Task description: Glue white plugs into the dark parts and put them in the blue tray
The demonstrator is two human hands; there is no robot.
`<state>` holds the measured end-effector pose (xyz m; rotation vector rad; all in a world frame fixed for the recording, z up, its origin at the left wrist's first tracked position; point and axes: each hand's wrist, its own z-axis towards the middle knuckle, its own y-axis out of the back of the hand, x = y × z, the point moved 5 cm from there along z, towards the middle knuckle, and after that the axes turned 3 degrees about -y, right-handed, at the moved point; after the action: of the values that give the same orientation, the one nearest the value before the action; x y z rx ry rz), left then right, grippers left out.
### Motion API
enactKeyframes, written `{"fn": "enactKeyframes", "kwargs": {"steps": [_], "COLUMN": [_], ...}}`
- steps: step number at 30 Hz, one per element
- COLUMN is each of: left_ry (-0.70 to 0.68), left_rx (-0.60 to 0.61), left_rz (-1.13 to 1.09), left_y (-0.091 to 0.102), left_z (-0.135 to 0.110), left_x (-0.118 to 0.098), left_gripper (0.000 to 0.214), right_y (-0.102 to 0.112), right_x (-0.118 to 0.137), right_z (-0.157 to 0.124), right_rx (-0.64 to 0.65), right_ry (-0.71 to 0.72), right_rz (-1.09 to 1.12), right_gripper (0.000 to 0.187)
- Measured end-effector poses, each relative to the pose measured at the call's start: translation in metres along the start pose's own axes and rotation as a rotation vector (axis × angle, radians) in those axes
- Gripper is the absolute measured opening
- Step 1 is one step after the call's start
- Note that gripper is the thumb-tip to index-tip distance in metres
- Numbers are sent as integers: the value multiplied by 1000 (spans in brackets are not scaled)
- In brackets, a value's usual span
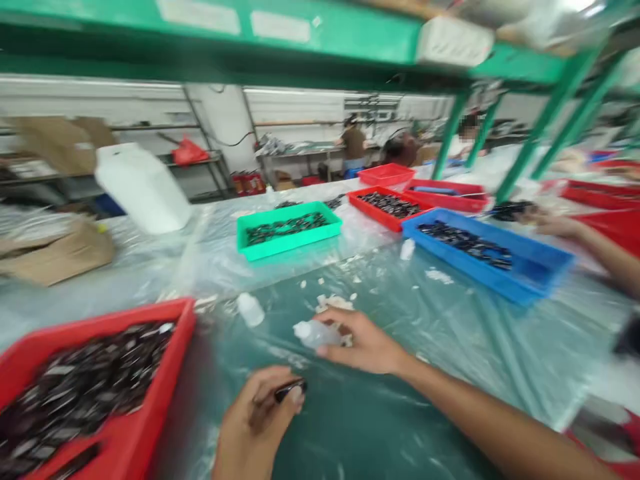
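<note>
- White container point(143, 190) at the left
- Brown cardboard point(75, 253) lying near it
- Red bag point(189, 152) in the background
- White power strip point(455, 41) against the green overhead beam point(360, 33)

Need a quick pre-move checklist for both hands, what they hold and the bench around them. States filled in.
1. Left hand has the dark piece secured: ok, pinched between thumb and fingers.
2. Right hand has the bottle secured: ok, gripped around its body.
3. Bottle tip apart from the dark piece: ok, visible gap between them.
4. Enough content in the bottle: cannot tell, too blurred.
5. Work surface free of debris: not ok, pale scraps lie just beyond the right hand.
</note>
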<state>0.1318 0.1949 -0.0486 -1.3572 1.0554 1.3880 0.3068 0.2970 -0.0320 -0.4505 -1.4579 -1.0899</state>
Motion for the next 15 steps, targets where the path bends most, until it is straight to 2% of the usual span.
{"fn": "enactKeyframes", "kwargs": {"steps": [3, 5, 10, 15], "left_ry": [63, 81, 70, 11], "left_rx": [-83, -96, -143, -164], "left_rz": [-25, -37, -37, 26], "left_y": [20, 25, 25, 24], "left_z": [9, 9, 4, 4], "left_x": [13, 20, 20, 10], "left_gripper": [40, 36, 23, 9], "right_y": [-3, -7, -14, -17], "right_x": [4, 3, 6, 10], "right_z": [-5, -9, -16, -13], "right_rx": [31, 56, 49, 51], "right_ry": [15, 19, 118, 211], "right_rz": [-34, -86, -334, -397], "right_gripper": [39, 34, 33, 36]}}
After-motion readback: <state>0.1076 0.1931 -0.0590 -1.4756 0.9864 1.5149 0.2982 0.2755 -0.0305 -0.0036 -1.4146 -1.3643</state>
